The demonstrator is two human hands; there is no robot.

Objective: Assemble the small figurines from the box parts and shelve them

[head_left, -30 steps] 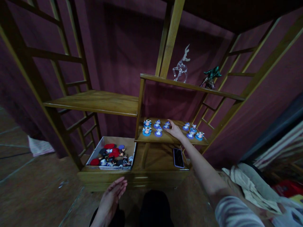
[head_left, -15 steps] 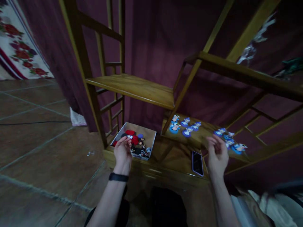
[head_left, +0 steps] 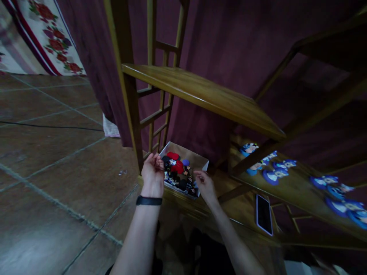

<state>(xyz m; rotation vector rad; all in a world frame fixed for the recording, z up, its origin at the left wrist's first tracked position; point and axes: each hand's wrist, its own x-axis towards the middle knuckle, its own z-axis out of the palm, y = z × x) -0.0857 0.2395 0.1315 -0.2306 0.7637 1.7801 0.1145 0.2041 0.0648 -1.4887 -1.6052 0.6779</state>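
Note:
A white cardboard box (head_left: 197, 159) of small figurines in red, black and blue sits on the lowest wooden shelf. My left hand (head_left: 153, 174) rests at the box's left rim, fingers curled over the edge; what they pinch is hidden. A black band circles that wrist. My right hand (head_left: 204, 184) hovers over the box's right front corner with fingers bent down toward the figurines, nothing visibly in them. Several blue-based figurines (head_left: 273, 175) stand on the shelf to the right.
A phone (head_left: 263, 214) lies face up on the lowest board, right of the box. A wooden shelf board (head_left: 206, 97) juts out above the box. Wooden ladder-like uprights (head_left: 130, 95) stand left. Tiled floor (head_left: 57, 164) spreads left, with a floral cloth at the far wall.
My right hand has left the blue figurines and moved left to the box. My left hand came up from my lap to the box's rim. The view swung left and closer.

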